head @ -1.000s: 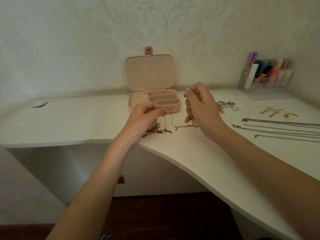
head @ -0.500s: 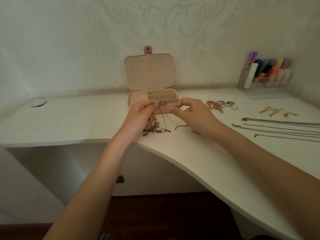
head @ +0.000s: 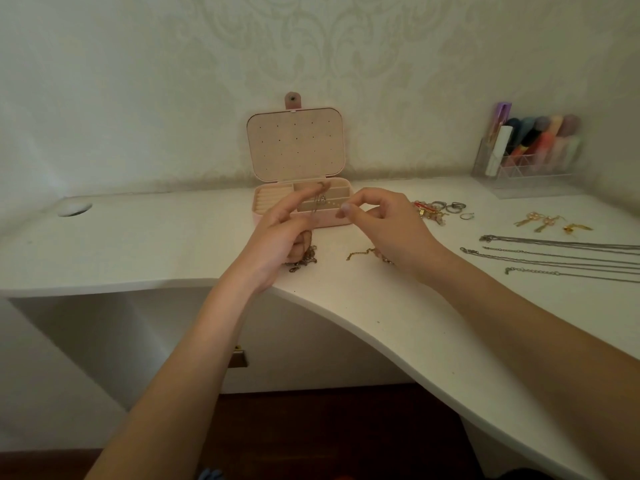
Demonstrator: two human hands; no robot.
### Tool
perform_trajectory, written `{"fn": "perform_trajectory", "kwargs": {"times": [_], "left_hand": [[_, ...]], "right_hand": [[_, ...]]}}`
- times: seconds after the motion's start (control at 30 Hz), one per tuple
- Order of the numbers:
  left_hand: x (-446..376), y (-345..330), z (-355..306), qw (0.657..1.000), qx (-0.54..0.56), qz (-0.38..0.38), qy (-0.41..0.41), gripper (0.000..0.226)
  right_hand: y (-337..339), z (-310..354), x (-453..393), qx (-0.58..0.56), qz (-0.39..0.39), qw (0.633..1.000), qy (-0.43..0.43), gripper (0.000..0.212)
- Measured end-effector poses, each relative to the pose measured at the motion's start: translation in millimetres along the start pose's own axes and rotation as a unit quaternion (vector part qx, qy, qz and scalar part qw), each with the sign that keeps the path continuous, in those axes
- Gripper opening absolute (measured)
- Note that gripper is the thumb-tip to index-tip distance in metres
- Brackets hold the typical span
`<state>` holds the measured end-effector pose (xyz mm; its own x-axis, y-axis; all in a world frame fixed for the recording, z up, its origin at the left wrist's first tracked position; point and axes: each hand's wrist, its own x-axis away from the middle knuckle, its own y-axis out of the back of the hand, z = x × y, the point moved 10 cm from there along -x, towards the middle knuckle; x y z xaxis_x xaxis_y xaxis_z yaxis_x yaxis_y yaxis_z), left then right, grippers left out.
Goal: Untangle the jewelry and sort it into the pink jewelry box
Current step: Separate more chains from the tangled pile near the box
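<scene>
In front of the pink jewelry box (head: 337,220), a fine chain (head: 317,206) has been lifted higher than half a second ago by the left hand (head: 280,233), draped over extended fingers, while the tangle (head: 304,258) stays beneath (separation seems underway). The right hand (head: 384,225) pinches its end. Right of the box, sorted necklaces (head: 554,254) lie on the white desk (head: 138,244) against patterned wallpaper.

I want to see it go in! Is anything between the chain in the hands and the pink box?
Nothing visible blocks it. The thin chain hangs from the left hand right in front of the open pink jewelry box, whose lid stands up. But the chain still runs down into the tangled pile on the desk.
</scene>
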<state>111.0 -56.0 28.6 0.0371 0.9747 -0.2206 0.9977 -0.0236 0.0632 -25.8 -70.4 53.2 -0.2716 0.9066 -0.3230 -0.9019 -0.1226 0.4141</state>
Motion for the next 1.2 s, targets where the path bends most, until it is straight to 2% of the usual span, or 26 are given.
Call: {"fn": "perform_trajectory", "kwargs": {"times": [0.23, 0.37, 0.67, 0.87, 1.03, 1.13, 1.2], "left_hand": [[2, -11, -1, 0.999, 0.000, 0.045, 0.006, 0.055], [2, -12, 0, 0.998, -0.026, 0.049, 0.006, 0.050], [5, -4, -3, 1.000, -0.029, 0.006, 0.002, 0.049], [5, -1, -9, 0.999, -0.019, -0.019, -0.026, 0.022], [6, 2, -10, 0.998, -0.036, -0.040, -0.037, 0.020], [5, 1, -8, 0.998, -0.036, -0.026, -0.043, 0.021], [4, 0, -6, 0.999, -0.034, -0.013, -0.039, 0.023]], "right_hand": [[-14, -4, 2, -0.044, 0.043, 0.997, -0.044, 0.025], [-13, -4, 3, -0.096, 0.039, 0.993, -0.053, 0.009], [-13, -21, 1, -0.126, 0.051, 0.983, -0.122, 0.005], [-18, -17, 4, -0.110, 0.075, 0.985, -0.108, 0.014], [-22, -11, 6, -0.083, 0.091, 0.988, -0.096, 0.006], [-22, -9, 7, -0.088, 0.090, 0.987, -0.100, 0.019], [-20, -3, 7, -0.089, 0.077, 0.990, -0.080, 0.016]]}}
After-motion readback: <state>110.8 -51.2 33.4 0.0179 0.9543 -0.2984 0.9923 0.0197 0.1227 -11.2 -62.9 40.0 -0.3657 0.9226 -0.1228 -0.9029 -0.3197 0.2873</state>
